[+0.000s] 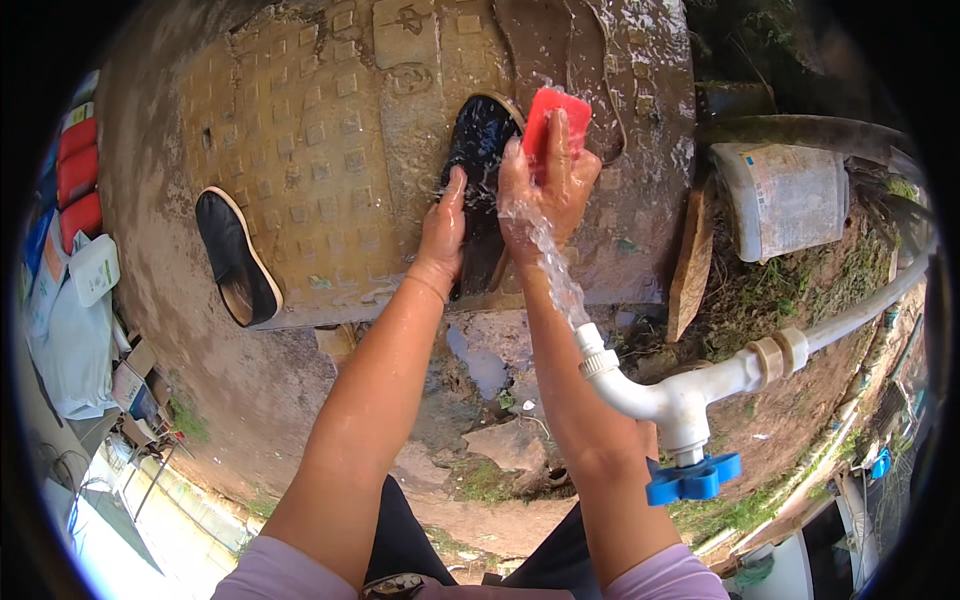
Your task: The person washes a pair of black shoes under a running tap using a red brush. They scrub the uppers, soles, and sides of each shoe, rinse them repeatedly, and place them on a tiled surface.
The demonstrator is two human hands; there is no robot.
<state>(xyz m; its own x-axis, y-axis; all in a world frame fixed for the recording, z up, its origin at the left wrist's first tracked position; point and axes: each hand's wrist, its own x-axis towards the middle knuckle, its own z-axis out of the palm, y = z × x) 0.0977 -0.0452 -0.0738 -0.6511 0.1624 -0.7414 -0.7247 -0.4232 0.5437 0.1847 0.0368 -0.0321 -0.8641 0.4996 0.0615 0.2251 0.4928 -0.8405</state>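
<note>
My left hand (441,236) grips the side of a wet black slip-on shoe (478,132) on the soaked, studded slab. Close to that shoe's right side, my right hand (548,205) holds up a red rectangular block (557,118); I cannot tell if it is a brush, a sponge or soap. A stream of water (556,265) from a white tap (655,398) splashes over my right hand and wrist. Drops fly across the held shoe. The matching black shoe (236,256), with a pale sole edge, lies at the slab's left edge.
The blue tap handle (693,480) hangs beside my right forearm, and a grey hose (872,303) runs right from the tap. A whitish plastic container (790,200) and a wooden board (692,268) stand right of the slab (300,130). Bags (75,340) pile up at far left.
</note>
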